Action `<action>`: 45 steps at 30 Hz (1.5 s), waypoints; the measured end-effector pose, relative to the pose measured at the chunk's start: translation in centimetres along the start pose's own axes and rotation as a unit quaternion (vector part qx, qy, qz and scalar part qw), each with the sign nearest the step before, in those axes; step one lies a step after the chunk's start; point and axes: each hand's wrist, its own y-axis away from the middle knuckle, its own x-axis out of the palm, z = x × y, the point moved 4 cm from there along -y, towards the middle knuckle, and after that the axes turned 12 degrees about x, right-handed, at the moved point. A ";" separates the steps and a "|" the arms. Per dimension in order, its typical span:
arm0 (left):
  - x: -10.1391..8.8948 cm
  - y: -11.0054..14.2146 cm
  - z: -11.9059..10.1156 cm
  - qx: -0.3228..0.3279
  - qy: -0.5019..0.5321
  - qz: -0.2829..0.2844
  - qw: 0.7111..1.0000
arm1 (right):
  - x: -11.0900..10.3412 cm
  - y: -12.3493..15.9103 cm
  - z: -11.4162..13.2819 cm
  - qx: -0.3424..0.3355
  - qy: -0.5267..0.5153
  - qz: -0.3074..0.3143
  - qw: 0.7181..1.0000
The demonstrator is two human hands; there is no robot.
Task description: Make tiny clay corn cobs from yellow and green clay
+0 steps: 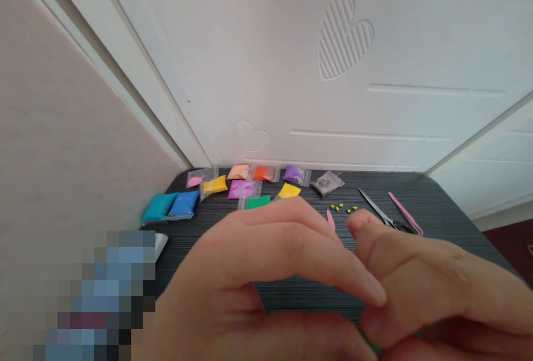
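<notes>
Close to the camera, my left hand (266,255) curves in from the left, its index fingertip touching the fingers of my right hand (437,283). A sliver of green clay (368,339) shows between the left thumb and the right fingers. Both hands are closed around it, and most of the piece is hidden. Beyond the hands lie a pink plastic modelling tool (330,220), partly covered, and several tiny yellow-and-green pieces (338,207).
Behind are bags of coloured clay, including orange (261,173), purple (293,174), green (258,201) and blue (184,204). Scissors (385,216) and pink tweezers (403,212) lie at right on the dark table (443,197). A white panel (275,72) rises behind it.
</notes>
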 end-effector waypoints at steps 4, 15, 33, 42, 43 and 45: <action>0.1 -0.1 0.0 -0.001 0.012 0.021 1.000 | 0.3 0.3 -0.5 0.016 -0.042 0.023 0.999; -0.2 0.4 0.4 -0.014 -0.008 0.038 0.999 | -0.8 0.0 -0.6 -0.039 -0.012 0.096 0.995; 0.1 0.3 0.5 0.024 -0.195 0.000 0.981 | -1.4 0.9 -0.2 -0.083 0.236 -0.188 0.950; 0.1 0.2 0.6 0.024 -0.207 0.000 0.978 | -1.2 0.8 -0.3 -0.085 0.240 -0.182 0.950; 0.1 0.2 0.6 0.023 -0.205 -0.004 0.978 | -1.2 0.8 -0.3 -0.084 0.238 -0.180 0.951; 0.1 0.1 0.6 0.020 -0.197 -0.010 0.980 | -1.2 0.8 -0.3 -0.081 0.234 -0.178 0.952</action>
